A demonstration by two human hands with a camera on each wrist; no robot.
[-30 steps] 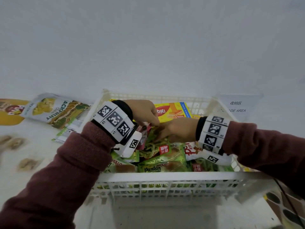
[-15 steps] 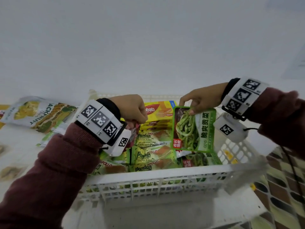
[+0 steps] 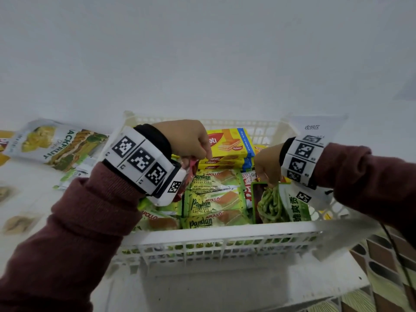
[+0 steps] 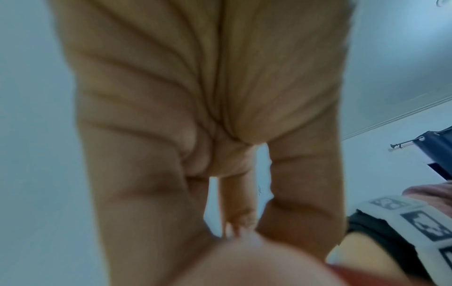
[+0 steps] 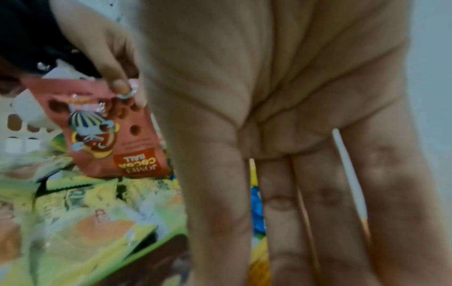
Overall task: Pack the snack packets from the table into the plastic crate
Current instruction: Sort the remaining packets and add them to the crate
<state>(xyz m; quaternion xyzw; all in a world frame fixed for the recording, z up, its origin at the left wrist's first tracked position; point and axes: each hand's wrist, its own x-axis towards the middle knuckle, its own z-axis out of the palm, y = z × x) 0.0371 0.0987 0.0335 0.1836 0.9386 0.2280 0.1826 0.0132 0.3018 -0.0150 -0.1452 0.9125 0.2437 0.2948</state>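
1. We read "nabati" on the yellow wafer packs [image 3: 227,144].
2. "APOLLO Pandan Layer Cake" on our green packets [image 3: 213,202].
3. "JACKFRUIT", partly cut, on the table pouch [image 3: 57,144].
4. "COCOA BALL" on the pink packet [image 5: 102,131].
5. "收纳区" on the paper sign [image 3: 313,127].

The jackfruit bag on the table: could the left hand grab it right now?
Probably not yet: the left hand is over the crate pinching a red packet. The jackfruit bag lies uncovered beside the crate, so once freed, likely yes.
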